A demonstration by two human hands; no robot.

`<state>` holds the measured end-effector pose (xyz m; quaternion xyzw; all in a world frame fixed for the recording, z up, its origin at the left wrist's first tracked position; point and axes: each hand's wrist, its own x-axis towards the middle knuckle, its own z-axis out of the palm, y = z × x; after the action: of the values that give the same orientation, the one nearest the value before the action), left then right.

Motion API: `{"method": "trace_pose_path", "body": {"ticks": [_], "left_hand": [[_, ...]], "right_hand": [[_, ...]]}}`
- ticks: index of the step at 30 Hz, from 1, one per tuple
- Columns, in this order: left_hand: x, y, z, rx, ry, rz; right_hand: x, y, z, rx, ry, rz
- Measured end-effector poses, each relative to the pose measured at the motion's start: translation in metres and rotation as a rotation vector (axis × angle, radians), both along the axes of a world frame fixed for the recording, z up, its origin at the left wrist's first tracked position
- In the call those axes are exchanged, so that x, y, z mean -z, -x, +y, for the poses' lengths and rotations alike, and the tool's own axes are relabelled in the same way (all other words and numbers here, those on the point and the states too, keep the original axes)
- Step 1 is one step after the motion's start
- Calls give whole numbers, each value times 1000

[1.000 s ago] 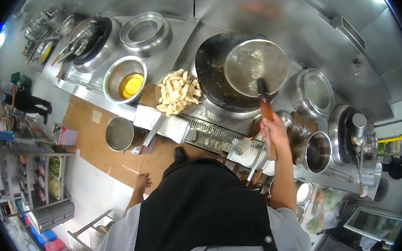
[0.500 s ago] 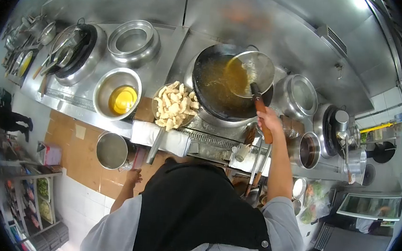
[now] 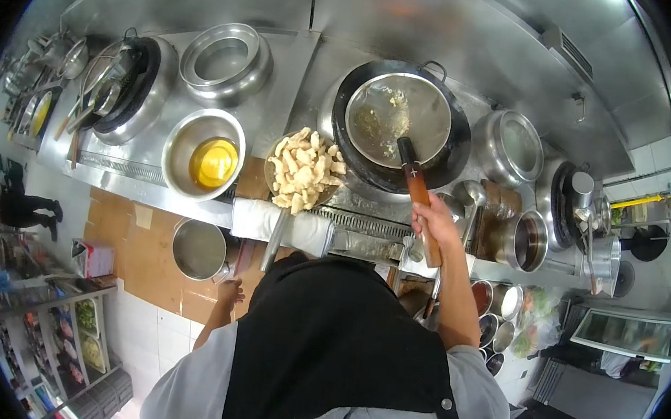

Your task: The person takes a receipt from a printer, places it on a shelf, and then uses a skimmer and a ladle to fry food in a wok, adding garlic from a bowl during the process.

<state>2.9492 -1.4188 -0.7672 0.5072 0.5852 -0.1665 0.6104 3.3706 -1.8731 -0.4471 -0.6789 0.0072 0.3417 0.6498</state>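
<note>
From the head view, the change I notice is at the wok (image 3: 458,152): half a second ago the strainer (image 3: 420,122) hung over its right side, with amber oil showing beside it; now it lies across the middle and hides most of that oil. The right hand (image 3: 435,217) is closed firmly round its wooden handle (image 3: 416,186). Pale crumbs (image 3: 399,108) cling to the mesh, and whether its underside touches the oil I can't tell. As I judge it, anything dripping through now falls back into the wok, while the crumbs stay caught. The left hand (image 3: 231,289) hangs low just beside the pot (image 3: 200,250), fingers partly curled; I can't make out whether it holds anything. Pale strips (image 3: 304,172) sit heaped left of the wok, as before, beside the bowl (image 3: 174,153) of yellow liquid on the worktop (image 3: 281,103).
</note>
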Motion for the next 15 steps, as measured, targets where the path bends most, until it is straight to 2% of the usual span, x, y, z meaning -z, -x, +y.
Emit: {"method": "trace_pose_path", "body": {"ticks": [4,7,10,11,14,15], "left_hand": [[22,-1,7,42,69,-49],[21,-19,15,46,21,-52],[-5,-44,16,0,-21,-100],[4,-44,22,-15,-1,-140],[-1,-48,26,-44,-10,-177],[-4,-45,24,-85,-17,-196]], "right_hand": [[-8,14,24,54,-128,51],[-19,10,36,102,-220,99],[-28,8,35,164,-256,108],[-33,5,31,185,-259,98],[-42,-10,-7,216,-145,7],[-48,-18,-25,203,4,-92]]}}
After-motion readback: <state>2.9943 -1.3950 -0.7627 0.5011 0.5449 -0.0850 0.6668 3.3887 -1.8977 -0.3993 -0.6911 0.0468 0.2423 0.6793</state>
